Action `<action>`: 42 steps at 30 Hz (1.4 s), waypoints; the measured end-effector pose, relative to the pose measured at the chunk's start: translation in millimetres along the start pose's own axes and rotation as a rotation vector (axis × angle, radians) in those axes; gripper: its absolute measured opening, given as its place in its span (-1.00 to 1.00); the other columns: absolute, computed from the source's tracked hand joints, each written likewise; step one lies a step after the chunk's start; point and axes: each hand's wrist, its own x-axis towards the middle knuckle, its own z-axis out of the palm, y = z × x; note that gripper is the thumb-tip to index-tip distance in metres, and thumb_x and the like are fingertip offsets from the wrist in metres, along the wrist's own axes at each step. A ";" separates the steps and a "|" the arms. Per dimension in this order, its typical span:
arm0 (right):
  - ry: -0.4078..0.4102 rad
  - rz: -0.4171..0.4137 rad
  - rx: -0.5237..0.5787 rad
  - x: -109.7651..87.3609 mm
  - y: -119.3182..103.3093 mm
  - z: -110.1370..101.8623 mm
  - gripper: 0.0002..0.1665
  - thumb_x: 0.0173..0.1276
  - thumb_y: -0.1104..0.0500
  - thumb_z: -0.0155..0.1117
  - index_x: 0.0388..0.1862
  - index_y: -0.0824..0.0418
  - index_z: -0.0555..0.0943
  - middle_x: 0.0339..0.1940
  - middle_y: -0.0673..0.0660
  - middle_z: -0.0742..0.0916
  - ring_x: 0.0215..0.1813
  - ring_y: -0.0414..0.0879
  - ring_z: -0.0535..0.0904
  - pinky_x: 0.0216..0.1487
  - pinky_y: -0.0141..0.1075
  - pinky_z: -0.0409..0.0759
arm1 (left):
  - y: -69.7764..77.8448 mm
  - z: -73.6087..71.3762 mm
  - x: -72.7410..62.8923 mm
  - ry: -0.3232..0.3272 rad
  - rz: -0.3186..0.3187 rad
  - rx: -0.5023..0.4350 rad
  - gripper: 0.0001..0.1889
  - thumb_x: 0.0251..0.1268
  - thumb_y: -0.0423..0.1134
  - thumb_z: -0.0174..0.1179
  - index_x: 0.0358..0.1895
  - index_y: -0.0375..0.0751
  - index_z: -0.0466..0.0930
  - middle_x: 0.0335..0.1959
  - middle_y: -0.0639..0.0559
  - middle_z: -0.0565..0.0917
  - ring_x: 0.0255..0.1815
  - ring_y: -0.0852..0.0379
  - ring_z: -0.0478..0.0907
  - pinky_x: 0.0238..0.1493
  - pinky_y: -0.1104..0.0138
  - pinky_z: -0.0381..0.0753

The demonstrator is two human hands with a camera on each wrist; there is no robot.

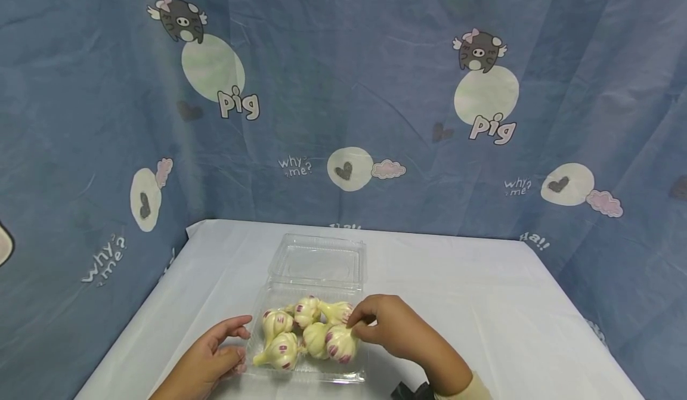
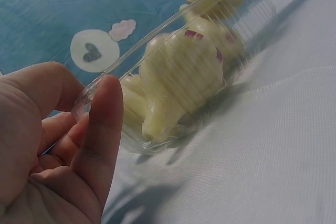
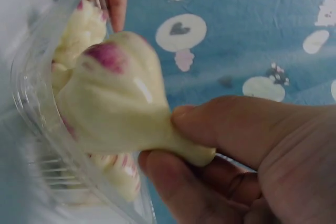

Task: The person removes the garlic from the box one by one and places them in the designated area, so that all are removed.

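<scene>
A clear plastic container (image 1: 308,376), its lid (image 1: 320,260) folded back behind it, holds several cream garlic bulbs (image 1: 283,352) with purple-pink patches. My right hand (image 1: 389,325) pinches one garlic bulb (image 1: 341,344) by its stem, between thumb and fingers. In the right wrist view that bulb (image 3: 113,93) is tilted, its round end over the container among the others. At the container's left side, my left hand (image 1: 214,352) holds the rim; the left wrist view has the thumb (image 2: 102,129) in front of the corner and another finger behind.
A white cloth (image 1: 456,292) covers the table under the container. Blue fabric (image 1: 376,90) printed with pigs, hearts and words hangs behind and at the sides. Near the right wrist a dark object (image 1: 412,391) shows at the bottom edge.
</scene>
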 end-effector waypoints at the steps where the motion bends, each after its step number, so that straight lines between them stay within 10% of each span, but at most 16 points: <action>1: 0.005 0.000 0.006 0.5 0.9 -1.0 -0.87 0.38 0.18 0.44 -0.20 -0.09 0.81 -0.15 -0.23 0.77 -0.10 -0.33 0.65 -0.07 -0.31 0.64 | -0.1 0.2 0.1 0.007 -0.002 0.002 -0.21 0.40 -0.41 0.11 0.65 -0.39 0.01 0.25 -0.26 0.28 -0.30 0.13 0.53 -0.25 0.26 0.63; 10: 0.113 -0.020 0.103 6.4 16.9 -7.2 -0.83 0.43 0.16 0.40 -0.10 -0.11 0.79 -0.07 -0.16 0.78 -0.01 -0.24 0.71 0.16 0.03 0.68 | 1.2 1.8 0.1 0.070 -0.003 0.042 -0.23 0.37 -0.40 0.15 0.63 -0.35 0.10 0.25 -0.27 0.32 -0.26 0.06 0.58 -0.23 0.23 0.67; 19: 0.253 0.049 0.286 14.0 36.4 -8.0 -0.85 0.42 0.18 0.45 -0.07 0.02 0.79 0.01 0.02 0.80 0.13 -0.06 0.74 0.04 -0.31 0.71 | 2.8 -0.9 -2.4 0.060 0.000 0.038 -0.23 0.40 -0.39 0.15 0.63 -0.37 0.07 0.24 -0.27 0.31 -0.26 0.08 0.57 -0.24 0.23 0.67; 42: 0.457 0.216 0.435 0.8 88.3 -9.1 -0.80 0.39 0.21 0.47 -0.03 0.15 0.75 -0.02 0.09 0.77 0.00 -0.12 0.69 -0.03 -0.36 0.68 | 1.9 0.6 -4.0 -0.061 0.011 -0.001 -0.23 0.50 -0.38 0.10 0.66 -0.40 -0.06 0.13 -0.19 0.24 -0.44 0.21 0.43 -0.16 0.20 0.70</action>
